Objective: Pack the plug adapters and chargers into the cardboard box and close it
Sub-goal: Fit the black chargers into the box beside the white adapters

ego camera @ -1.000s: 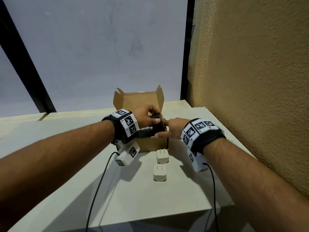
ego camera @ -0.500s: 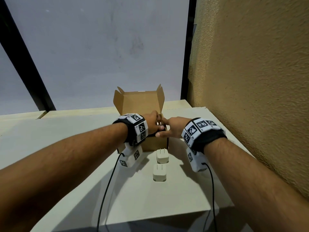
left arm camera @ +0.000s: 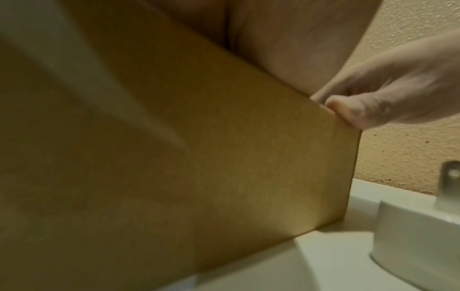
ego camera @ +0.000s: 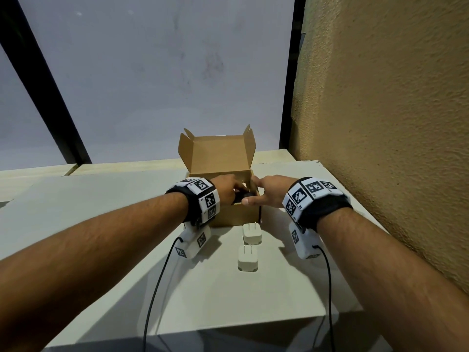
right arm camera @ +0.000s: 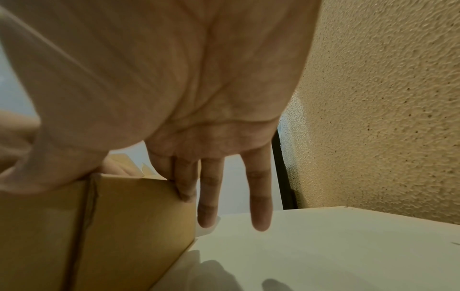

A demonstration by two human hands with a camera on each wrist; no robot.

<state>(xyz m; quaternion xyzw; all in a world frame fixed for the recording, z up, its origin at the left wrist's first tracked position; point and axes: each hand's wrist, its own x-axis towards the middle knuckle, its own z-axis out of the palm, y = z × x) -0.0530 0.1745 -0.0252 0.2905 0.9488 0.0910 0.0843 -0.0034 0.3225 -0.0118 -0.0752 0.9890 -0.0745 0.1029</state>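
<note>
**boxfan:** At the front rim of the box (ego camera: pixel 237 214), both hands are working a black charger (ego camera: pixel 245 195) down inside. The left hand (ego camera: pixel 227 190) has its grip curled round it from the near-left. The right hand (ego camera: pixel 269 195) isn't gripping anything: thumb laid along the front top edge, fingers (right arm camera: pixel 260 196) straight and spread down the right wall, steadying the box.

**plugguy:** So how far along is that?

**boxfan:** I'd call it partway. The black one is just at the opening, not clearly let go yet. Two white plugs are still out on the bench (ego camera: pixel 253 301): one (ego camera: pixel 251 233) just in front of the box, prongs up, the other (ego camera: pixel 248 258) right behind it, nearer the camera. Can't see what's already inside, the hands block it.

**plugguy:** And the lid?

**boxfan:** Lid (ego camera: pixel 218 154) stands fully up at the back, side flaps out. So what's left, by my guess: drop this one, put in both white ones, then fold the lid shut.
</note>
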